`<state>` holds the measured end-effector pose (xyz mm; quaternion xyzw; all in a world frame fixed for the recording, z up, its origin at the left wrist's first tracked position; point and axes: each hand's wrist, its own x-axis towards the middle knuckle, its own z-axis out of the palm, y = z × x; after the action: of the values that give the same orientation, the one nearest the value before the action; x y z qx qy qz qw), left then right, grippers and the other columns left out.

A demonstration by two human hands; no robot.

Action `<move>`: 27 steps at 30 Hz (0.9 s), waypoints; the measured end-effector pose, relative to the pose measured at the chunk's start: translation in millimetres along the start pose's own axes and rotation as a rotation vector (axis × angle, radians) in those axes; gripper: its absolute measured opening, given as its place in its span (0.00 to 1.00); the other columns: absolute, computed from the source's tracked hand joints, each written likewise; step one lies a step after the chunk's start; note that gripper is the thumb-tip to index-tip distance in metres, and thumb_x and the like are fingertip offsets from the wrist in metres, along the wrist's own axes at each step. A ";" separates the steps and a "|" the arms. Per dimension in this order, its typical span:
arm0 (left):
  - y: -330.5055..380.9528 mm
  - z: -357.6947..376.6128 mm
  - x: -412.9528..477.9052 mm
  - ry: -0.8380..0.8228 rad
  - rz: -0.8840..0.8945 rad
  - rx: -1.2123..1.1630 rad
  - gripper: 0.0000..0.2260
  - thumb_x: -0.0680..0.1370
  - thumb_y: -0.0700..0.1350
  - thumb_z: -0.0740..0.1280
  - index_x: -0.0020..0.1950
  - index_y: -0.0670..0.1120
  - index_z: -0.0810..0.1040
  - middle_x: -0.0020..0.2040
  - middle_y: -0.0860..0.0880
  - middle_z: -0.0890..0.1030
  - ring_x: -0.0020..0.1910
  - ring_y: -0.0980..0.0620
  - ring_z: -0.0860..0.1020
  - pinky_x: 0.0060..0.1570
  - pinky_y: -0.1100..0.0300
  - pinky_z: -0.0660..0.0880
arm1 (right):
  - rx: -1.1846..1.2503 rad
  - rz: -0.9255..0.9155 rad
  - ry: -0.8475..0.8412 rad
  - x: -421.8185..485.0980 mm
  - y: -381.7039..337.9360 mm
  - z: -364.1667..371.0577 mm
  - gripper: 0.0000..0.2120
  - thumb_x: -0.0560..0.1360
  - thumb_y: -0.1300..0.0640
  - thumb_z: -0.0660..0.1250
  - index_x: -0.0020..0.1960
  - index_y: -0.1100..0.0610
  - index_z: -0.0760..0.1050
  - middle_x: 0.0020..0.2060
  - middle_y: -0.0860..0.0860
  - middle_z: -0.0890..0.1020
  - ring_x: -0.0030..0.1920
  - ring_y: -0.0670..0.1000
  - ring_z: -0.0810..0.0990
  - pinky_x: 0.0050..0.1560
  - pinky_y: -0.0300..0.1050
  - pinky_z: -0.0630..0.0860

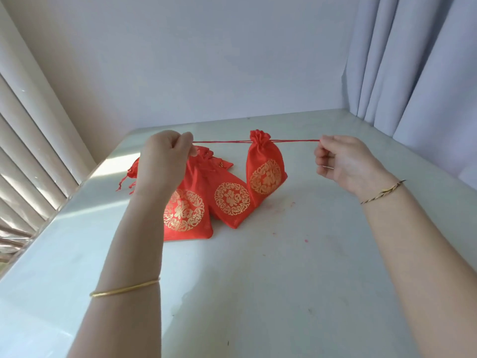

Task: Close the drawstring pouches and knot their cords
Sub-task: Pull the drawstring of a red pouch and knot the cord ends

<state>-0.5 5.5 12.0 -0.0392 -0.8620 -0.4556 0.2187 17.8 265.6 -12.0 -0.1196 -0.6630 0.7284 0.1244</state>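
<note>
Mid-frame, the left hand [165, 153] and right hand [343, 161] each pinch the thin red cords [222, 142] in their fingers, pulling outward to cinch the red gold-printed fabric pouch [265, 171].

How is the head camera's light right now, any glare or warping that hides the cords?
Head view: sun through the blinds leaves a bright patch on the table at left, none on the rightmost pouch; cords read sharp between left hand and right hand; wide-angle warping bends the curtain and table edges, mildly.
</note>
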 end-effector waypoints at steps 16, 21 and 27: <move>50.0 30.1 -31.2 -0.557 -0.067 -0.699 0.05 0.76 0.39 0.67 0.51 0.41 0.80 0.32 0.51 0.71 0.30 0.56 0.67 0.35 0.62 0.67 | -0.010 -0.399 -0.367 -42.1 -50.2 37.6 0.12 0.79 0.58 0.59 0.37 0.55 0.72 0.32 0.47 0.78 0.34 0.46 0.76 0.41 0.40 0.73; 54.8 31.0 -35.5 -0.570 -0.008 -0.614 0.06 0.76 0.40 0.68 0.46 0.38 0.79 0.29 0.48 0.65 0.29 0.53 0.61 0.31 0.58 0.59 | -0.036 -0.449 -0.396 -45.1 -47.9 46.6 0.11 0.78 0.58 0.61 0.38 0.55 0.75 0.34 0.49 0.79 0.36 0.47 0.76 0.41 0.40 0.73; 53.9 29.3 -31.5 -0.541 -0.095 -0.771 0.09 0.78 0.39 0.63 0.45 0.34 0.77 0.32 0.46 0.70 0.26 0.57 0.63 0.25 0.67 0.60 | -0.215 -0.278 -0.386 -38.0 -40.8 42.0 0.10 0.77 0.58 0.59 0.53 0.56 0.78 0.45 0.52 0.82 0.46 0.50 0.80 0.48 0.47 0.74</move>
<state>32.2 64.5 26.1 -0.1955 -0.6567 -0.7255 -0.0654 40.2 217.1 32.9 0.1014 -0.7583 0.6388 0.0812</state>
